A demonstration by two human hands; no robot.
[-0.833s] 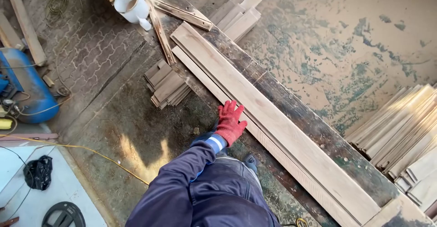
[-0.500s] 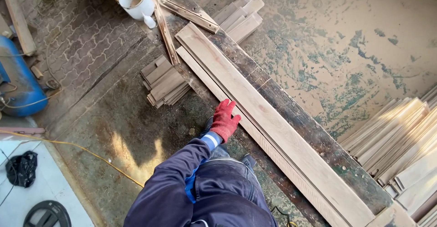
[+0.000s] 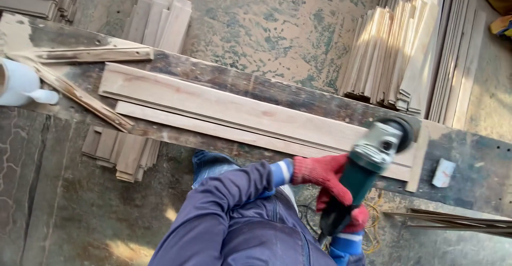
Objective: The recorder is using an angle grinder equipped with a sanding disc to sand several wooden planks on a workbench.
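Both my hands wear red gloves and hold a green angle grinder (image 3: pixel 362 172). My left hand (image 3: pixel 319 173) wraps the body near its middle. My right hand (image 3: pixel 356 218) grips the rear end lower down, partly hidden behind the tool. The grinder's silver head (image 3: pixel 377 146) and black guard (image 3: pixel 406 127) hover over the right end of long pale planks (image 3: pixel 224 108), which lie lengthwise on a dark, worn workbench (image 3: pixel 469 159). I cannot tell whether the disc touches the wood.
A white jug (image 3: pixel 18 82) stands at the bench's left end beside thin loose battens (image 3: pixel 80 95). A small white block (image 3: pixel 442 172) lies at the right. Stacks of slats stand behind the bench (image 3: pixel 405 52) and on the floor (image 3: pixel 125 151). A yellow cord (image 3: pixel 374 218) lies below.
My view has swung right along the bench. My left hand has left the plank's edge, and both hands now grip the angle grinder at the planks' right end.
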